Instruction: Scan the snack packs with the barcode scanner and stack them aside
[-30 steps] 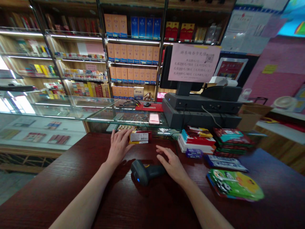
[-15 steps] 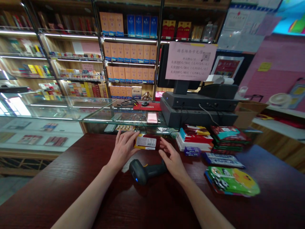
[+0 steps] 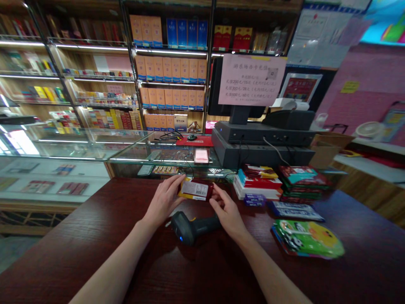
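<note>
A small dark red and yellow wrapped packet (image 3: 195, 189), with a pale printed label and barcode facing me, is held up over the counter. My left hand (image 3: 164, 196) grips its left end, fingers along the top edge. At the other end, the fingers of my right hand (image 3: 225, 207) close on the packet's right edge. Just below both hands lies a black barcode scanner (image 3: 186, 230) on its side, with a small blue light on its head. Its handle end is partly hidden behind my right hand.
On the dark wooden counter (image 3: 79, 236), right of my hands, are stacked red and white boxes (image 3: 257, 188), purple packs (image 3: 255, 199), dark red bags (image 3: 303, 181), a blue packet (image 3: 296, 211) and green cartoon packs (image 3: 306, 238). Behind stand a cash register (image 3: 262, 143) and glass cases (image 3: 164, 154).
My right hand's fingers have come in to the packet's right end, where they stood slightly apart before. The packet has tilted a little, its right end lower. The scanner has not moved.
</note>
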`<state>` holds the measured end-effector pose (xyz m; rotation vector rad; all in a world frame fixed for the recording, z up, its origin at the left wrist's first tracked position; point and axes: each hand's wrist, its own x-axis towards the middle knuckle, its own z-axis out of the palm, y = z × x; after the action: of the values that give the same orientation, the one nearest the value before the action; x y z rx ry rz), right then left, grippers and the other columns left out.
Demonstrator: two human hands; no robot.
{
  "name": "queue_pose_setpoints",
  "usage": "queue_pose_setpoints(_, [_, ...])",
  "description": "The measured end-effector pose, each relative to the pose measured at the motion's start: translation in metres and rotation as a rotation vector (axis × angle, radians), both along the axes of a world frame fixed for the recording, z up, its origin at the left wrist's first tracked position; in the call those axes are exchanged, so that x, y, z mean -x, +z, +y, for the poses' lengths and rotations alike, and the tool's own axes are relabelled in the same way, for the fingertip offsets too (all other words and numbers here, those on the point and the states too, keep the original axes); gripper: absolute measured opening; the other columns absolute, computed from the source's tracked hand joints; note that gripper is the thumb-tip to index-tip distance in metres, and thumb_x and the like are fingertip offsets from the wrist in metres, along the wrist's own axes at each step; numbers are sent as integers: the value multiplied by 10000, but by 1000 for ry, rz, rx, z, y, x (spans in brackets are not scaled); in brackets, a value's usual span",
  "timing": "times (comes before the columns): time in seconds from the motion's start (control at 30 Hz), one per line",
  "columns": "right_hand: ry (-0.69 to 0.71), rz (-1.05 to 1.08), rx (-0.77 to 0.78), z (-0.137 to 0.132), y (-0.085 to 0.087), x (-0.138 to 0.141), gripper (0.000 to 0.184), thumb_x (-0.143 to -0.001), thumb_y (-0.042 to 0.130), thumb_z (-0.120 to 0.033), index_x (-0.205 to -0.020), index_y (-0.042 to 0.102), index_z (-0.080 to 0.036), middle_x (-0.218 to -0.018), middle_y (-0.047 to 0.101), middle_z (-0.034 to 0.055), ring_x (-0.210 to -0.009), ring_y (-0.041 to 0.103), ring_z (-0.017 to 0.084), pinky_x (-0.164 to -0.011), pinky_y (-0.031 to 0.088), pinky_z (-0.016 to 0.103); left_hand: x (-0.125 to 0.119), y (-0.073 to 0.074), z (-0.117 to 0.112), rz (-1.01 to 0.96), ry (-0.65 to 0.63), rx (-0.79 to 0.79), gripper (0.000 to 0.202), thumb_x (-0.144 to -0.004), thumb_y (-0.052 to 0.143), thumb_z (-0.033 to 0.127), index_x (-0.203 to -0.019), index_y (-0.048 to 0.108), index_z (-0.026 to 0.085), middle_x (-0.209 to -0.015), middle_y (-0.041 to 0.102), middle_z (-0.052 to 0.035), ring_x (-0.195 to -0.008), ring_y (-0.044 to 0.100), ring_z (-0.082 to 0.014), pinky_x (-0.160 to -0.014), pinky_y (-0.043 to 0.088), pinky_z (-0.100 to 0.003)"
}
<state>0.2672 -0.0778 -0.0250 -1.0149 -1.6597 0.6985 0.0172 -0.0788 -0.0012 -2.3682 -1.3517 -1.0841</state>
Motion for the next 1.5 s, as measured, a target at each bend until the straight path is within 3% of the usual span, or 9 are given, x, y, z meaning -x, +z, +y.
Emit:
queue_pose_setpoints(0.3, [7,33,75,6,-6,3,550,-871,556,-313,-1407,538,-193,-1086,602,76,-867,627,167,-788,569,316,-1,-7,5,-144,-89,182,677,-875,659,288,-1487,372,265,-1469,493,-105,-1360,473,-247,-1144,412,-435])
queue_pose_setpoints(0.5, [51,66,80,13,-15,2,648,-780,613,-221,-1422,521,-219,-1102,603,71,-862,627,160,-730,576,295,0,-5,5,-182,-66,246,664,-871,647,261,-1482,388,260,-1417,562,-106,-1258,570,-243,-1052,493,-416])
queue_pose_setpoints(0.73, [21,19,13,13,-17,3,806,-745,651,-165,-1506,404,-267,-1106,625,57,-851,629,154,-699,571,287,5,-9,8,-146,-100,171,609,-880,627,241,-1454,423,251,-1474,518,-96,-1355,496,-235,-1145,416,-437])
queue_pose_setpoints(0.87, [26,-63,-56,8,-11,1,772,-754,644,-146,-1485,438,-286,-1072,614,45,-887,622,169,-739,573,307,8,-10,10,-143,-107,159,621,-880,634,246,-1460,412,250,-1483,506,-96,-1366,482,-229,-1158,404,-437])
queue_pose_setpoints(1.0, [21,-91,-61,7,-9,0,735,-771,629,-141,-1470,450,-281,-1058,613,43,-809,626,154,-678,559,291,6,-10,10,-156,-79,160,723,-845,670,236,-1500,367,268,-1472,513,-97,-1351,504,-241,-1142,423,-434])
queue_pose_setpoints(1.1, [10,-103,-78,6,-8,0,720,-776,623,-136,-1458,454,-294,-1075,615,42,-746,630,135,-640,548,277,4,-8,11,-202,-49,169,776,-820,696,222,-1513,352,268,-1419,548,-99,-1280,565,-234,-1095,467,-403])
queue_pose_setpoints(1.23, [-16,-130,-132,2,-4,1,699,-803,598,-137,-1463,437,-305,-1071,614,40,-734,637,135,-685,565,297,2,-6,10,-268,5,184,661,-795,716,213,-1415,489,253,-1237,629,-70,-1078,652,-211,-944,553,-360])
queue_pose_setpoints(1.37, [-45,-179,-195,0,1,1,666,-838,557,-140,-1469,428,-309,-1038,611,34,-756,642,153,-775,573,334,-1,-3,8,-318,21,223,547,-790,725,248,-1316,579,228,-1046,646,-38,-935,655,-198,-862,565,-350])
queue_pose_setpoints(1.5, [-89,-188,-235,2,2,-1,591,-874,525,-159,-1447,458,-287,-1033,616,42,-772,643,163,-808,570,345,-7,-3,6,-392,-6,307,479,-835,664,306,-1299,600,203,-975,645,-34,-843,653,-184,-795,564,-335])
